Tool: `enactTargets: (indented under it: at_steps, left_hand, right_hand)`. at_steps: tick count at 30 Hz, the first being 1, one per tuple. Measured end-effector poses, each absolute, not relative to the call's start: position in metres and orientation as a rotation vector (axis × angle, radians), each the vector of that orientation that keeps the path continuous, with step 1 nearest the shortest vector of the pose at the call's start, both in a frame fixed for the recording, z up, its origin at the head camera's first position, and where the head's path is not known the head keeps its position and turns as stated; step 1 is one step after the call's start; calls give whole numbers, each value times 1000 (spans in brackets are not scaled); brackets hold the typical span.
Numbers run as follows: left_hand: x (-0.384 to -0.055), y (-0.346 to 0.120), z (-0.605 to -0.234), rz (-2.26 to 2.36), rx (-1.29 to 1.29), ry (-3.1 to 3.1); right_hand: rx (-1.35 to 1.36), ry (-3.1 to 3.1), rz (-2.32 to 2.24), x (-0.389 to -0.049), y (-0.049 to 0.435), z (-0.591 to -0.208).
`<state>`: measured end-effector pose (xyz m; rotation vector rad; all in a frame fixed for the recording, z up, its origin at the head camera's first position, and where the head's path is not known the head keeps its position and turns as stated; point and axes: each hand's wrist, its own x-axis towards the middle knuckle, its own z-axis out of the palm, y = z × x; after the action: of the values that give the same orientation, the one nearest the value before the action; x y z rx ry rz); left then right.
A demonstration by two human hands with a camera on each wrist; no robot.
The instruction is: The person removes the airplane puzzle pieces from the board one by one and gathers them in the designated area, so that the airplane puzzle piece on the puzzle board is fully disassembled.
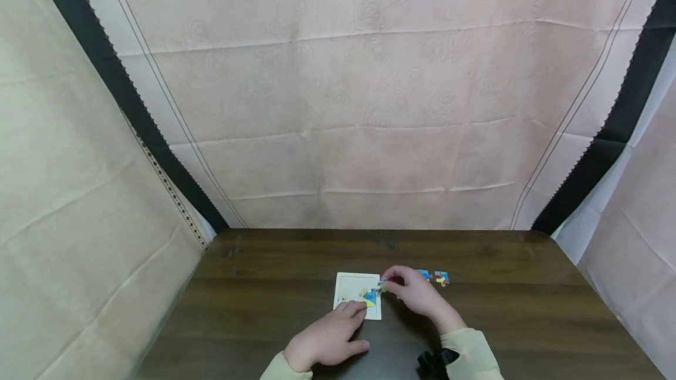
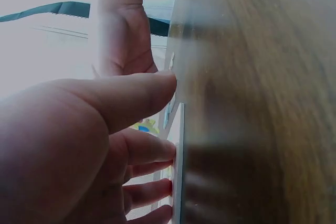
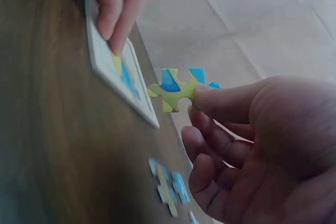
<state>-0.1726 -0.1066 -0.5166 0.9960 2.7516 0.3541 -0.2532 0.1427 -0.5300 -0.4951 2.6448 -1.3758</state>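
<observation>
Between thumb and fingers my right hand (image 1: 414,295) pinches a blue and yellow jigsaw piece (image 3: 176,88), lifted at the right edge of a white puzzle tray (image 1: 345,279). Joined blue and yellow pieces (image 1: 371,296) lie inside the tray's raised frame. My left hand (image 1: 333,333) reaches in from the front left, its fingers extended and their tips resting on the tray's lower part. In the left wrist view the left fingertips (image 2: 167,150) press at the tray, while the thumb stands apart from them. The left fingers hide part of the tray's lower left.
Loose jigsaw pieces (image 1: 441,277) lie on the brown wooden table (image 1: 274,263) to the right of the tray, partly behind the right hand. Pale cloth walls (image 1: 369,133) with black edge strips enclose the table at the back and sides.
</observation>
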Motion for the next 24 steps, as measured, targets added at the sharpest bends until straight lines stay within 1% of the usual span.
enactTargets:
  at_steps: [4, 11, 15, 24]
  left_hand:
    - [-173, -105, -517, 359, 969, 2773]
    - [-169, -103, -519, 271, 1068, 2844]
    - [-168, -103, -518, 286, 1043, 2816]
    - [-169, -105, -521, 373, 959, 2753]
  right_hand:
    - [-471, 2653, -1393, -252, 153, -529]
    - [-393, 2657, -1401, -251, 178, -531]
    - [-331, 2647, -1385, -250, 193, -533]
    - [-316, 2676, -1331, -248, 221, -532]
